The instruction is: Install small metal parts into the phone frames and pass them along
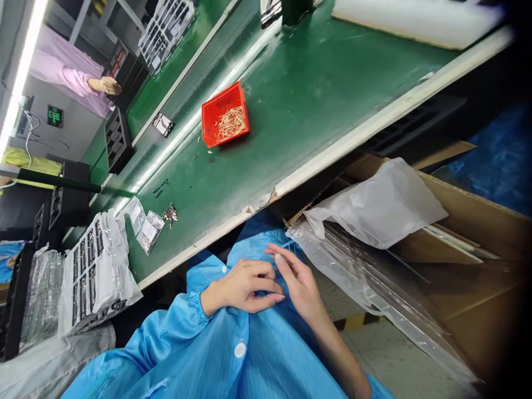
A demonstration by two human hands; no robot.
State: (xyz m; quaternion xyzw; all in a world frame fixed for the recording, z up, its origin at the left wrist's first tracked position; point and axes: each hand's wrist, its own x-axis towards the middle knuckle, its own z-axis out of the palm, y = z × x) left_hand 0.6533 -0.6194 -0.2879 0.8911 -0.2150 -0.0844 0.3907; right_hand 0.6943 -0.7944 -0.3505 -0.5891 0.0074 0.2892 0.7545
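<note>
My left hand [251,284] is in front of my blue smock [233,346], its fingers loosely curved and the thumb apart from them. Nothing shows in it. Close beside it is my right hand [298,281], fingers stretched out and also without anything visible in them. Both hands are over my lap, short of the bench's front edge. On the green bench [299,111] stands a red bin [211,113] with many small pale sticks [230,123] inside. Nearer the left end lie a pile of small screws [170,215] and clear bags of small parts [149,230].
At the left stands a stack of trays wrapped in plastic [97,266]. To my right is an open cardboard box [490,227] with plastic sheeting [382,202]. A small metal part [163,124] lies along the bench. A co-worker's hand [110,85] shows across it.
</note>
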